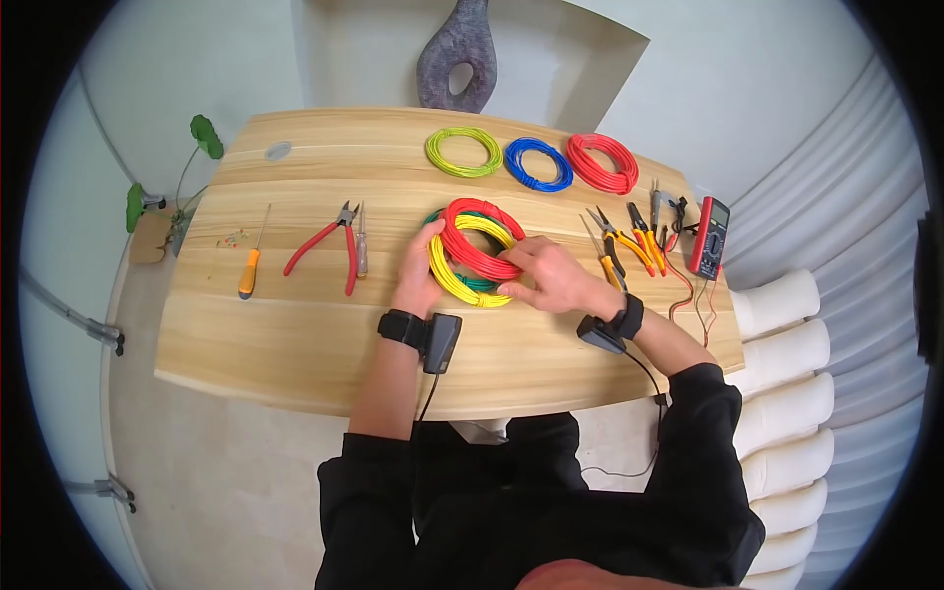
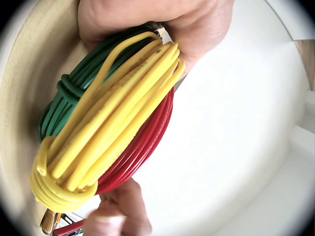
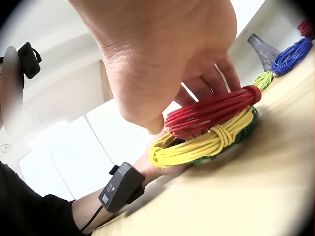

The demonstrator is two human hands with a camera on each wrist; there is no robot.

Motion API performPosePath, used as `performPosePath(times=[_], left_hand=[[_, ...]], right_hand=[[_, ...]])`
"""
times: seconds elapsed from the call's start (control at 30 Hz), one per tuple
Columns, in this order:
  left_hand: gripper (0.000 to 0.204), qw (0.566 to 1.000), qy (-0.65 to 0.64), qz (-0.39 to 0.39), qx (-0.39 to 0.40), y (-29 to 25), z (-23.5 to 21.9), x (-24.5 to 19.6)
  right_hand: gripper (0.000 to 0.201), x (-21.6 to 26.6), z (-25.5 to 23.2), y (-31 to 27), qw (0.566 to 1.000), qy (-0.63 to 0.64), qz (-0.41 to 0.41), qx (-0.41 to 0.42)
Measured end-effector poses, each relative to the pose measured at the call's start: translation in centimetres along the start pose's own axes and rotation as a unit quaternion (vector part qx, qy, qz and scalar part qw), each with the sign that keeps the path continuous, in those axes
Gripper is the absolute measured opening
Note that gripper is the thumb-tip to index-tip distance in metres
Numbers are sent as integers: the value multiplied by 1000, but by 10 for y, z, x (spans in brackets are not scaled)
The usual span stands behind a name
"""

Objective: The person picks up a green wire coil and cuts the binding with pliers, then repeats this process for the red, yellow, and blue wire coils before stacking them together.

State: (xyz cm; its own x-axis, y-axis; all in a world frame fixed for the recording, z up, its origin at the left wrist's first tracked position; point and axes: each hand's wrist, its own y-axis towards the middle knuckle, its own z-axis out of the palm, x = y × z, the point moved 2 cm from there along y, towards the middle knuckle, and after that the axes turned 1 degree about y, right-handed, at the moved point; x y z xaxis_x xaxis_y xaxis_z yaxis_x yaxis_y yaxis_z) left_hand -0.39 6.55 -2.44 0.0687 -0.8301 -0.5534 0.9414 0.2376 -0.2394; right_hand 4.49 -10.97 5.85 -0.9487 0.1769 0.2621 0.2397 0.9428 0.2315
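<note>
Three coils of wire are stacked between the hands in the head view: a red coil (image 1: 455, 239) on top, a yellow coil (image 1: 448, 281) under it and a green coil (image 1: 476, 283) lowest. My left hand (image 1: 420, 270) holds the stack at its left side; in the left wrist view the yellow coil (image 2: 118, 113) and green coil (image 2: 74, 93) run up into that hand. With fingers curled over the rim, my right hand (image 1: 556, 277) grips the right side of the red coil (image 3: 211, 114). Its thumb lies near the yellow coil (image 3: 189, 150).
Yellow-green (image 1: 462, 153), blue (image 1: 538, 165) and red (image 1: 602, 164) coils lie along the back. Diagonal cutters (image 1: 334, 236) and screwdrivers (image 1: 251, 270) lie left; pliers (image 1: 619, 241) and a multimeter (image 1: 710, 238) with leads lie right. A cable trails from each wrist camera.
</note>
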Motion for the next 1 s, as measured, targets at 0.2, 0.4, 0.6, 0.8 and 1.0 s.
performPosePath(times=[0.2, 0.4, 0.6, 0.8, 1.0], left_hand=[[23, 999, -11, -23, 32, 4, -5, -1], [26, 999, -17, -29, 18, 0, 0, 0], [23, 999, -9, -30, 5, -1, 2, 2], [19, 1000, 1, -9, 14, 1, -1, 3], [17, 1000, -10, -4, -10, 3, -1, 6]], right_hand=[[25, 0, 2, 3, 999, -28, 17, 35], [22, -13, -24, 29, 980, 167, 63, -91], [24, -41, -51, 103, 962, 174, 174, -121], [24, -51, 1, 196, 977, -140, -26, -159], [19, -44, 38, 250, 982, -187, -2, -35]])
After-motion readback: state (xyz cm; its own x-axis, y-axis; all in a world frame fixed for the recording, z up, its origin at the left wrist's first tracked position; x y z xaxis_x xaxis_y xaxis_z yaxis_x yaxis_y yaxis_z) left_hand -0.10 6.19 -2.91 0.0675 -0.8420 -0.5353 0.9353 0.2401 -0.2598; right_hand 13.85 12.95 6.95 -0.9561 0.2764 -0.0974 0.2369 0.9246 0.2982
